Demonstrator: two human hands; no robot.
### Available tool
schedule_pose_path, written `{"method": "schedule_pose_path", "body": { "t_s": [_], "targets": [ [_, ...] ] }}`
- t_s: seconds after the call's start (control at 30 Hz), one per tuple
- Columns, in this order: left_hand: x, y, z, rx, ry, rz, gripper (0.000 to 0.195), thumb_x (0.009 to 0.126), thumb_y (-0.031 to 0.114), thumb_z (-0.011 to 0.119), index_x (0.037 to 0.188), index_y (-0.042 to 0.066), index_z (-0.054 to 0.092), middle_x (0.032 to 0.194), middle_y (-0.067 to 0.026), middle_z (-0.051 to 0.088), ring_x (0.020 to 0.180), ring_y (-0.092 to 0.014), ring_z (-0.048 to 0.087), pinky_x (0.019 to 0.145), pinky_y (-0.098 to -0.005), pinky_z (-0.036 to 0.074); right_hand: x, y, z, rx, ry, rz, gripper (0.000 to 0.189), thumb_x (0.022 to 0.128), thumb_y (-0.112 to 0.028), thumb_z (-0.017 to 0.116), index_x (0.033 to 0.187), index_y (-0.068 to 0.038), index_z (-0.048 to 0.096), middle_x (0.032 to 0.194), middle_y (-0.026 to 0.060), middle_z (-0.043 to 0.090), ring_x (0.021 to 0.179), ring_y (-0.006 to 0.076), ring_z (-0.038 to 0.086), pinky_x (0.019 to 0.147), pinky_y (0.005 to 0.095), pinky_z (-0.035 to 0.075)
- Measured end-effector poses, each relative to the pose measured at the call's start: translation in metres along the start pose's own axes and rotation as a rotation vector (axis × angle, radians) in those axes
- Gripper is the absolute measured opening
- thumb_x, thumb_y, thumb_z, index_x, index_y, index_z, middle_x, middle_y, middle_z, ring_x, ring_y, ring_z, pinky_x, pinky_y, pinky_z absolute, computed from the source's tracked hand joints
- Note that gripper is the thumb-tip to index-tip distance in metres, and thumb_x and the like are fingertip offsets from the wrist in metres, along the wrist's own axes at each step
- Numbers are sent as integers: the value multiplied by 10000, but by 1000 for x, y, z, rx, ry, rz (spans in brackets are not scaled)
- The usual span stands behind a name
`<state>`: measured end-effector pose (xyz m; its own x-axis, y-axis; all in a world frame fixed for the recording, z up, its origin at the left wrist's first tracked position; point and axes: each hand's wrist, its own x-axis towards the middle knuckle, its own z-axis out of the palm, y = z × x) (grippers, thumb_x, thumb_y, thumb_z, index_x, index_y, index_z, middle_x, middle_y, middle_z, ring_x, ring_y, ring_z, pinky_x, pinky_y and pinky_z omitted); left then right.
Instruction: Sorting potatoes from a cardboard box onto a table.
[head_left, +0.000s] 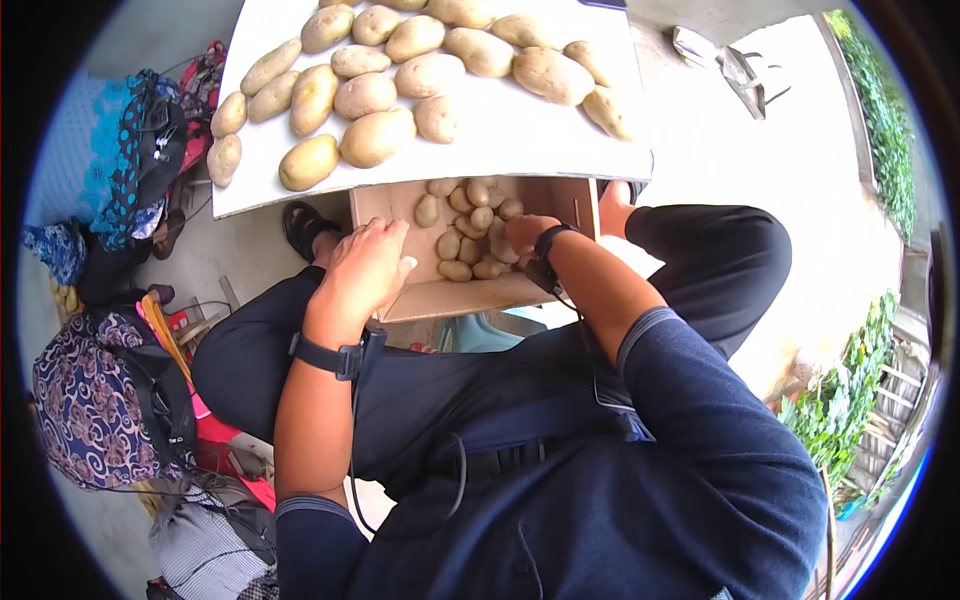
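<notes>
A cardboard box stands between the knees, with several small potatoes heaped inside. My right hand reaches down into it at the right of the heap. Its fingertips are hidden, so whether they hold a potato cannot be made out. Over the box's left wall is my left hand, loosely bent, thumb apart from the fingers, with nothing visible in it. Beyond the box, a white board overhangs the box's far edge. Larger potatoes lie spread across it, mostly towards its left and far parts.
A light-blue plastic stool shows under the box's near edge. Bags and cloths, including a patterned bag, crowd the left side. Green plants grow along the right. A dark cable hangs in front of my body.
</notes>
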<state>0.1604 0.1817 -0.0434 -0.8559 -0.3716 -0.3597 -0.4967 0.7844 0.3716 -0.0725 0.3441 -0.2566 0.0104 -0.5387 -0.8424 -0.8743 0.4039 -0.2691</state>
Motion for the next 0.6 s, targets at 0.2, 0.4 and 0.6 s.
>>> {"method": "schedule_pose_path", "body": {
  "t_s": [0.2, 0.4, 0.6],
  "targets": [
    [10, 9, -1, -45, -44, 45, 472, 869, 204, 719, 1269, -16, 597, 1138, -225, 646, 1081, -387, 641, 941, -480, 501, 54, 38, 46, 15, 146, 295, 388, 952, -206, 538, 1291, -63, 661, 1377, 227, 577, 1254, 387, 583, 1009, 472, 508],
    [10, -5, 3, -65, -14, 14, 479, 865, 189, 728, 1272, -25, 589, 1134, -231, 643, 1067, -401, 640, 942, -473, 514, 62, 14, 47, -115, 188, 414, 419, 988, -284, 472, 1330, -96, 626, 1384, 252, 551, 1241, 358, 590, 970, 505, 519],
    [18, -3, 3, -84, 1, 38, 477, 877, 193, 724, 1279, -19, 580, 1158, -236, 635, 1086, -403, 631, 941, -475, 517, 72, 51, 49, -142, 198, 132, 434, 893, -204, 544, 1238, 51, 612, 1166, 280, 692, 1096, 389, 685, 935, 472, 552]
  ]
}}
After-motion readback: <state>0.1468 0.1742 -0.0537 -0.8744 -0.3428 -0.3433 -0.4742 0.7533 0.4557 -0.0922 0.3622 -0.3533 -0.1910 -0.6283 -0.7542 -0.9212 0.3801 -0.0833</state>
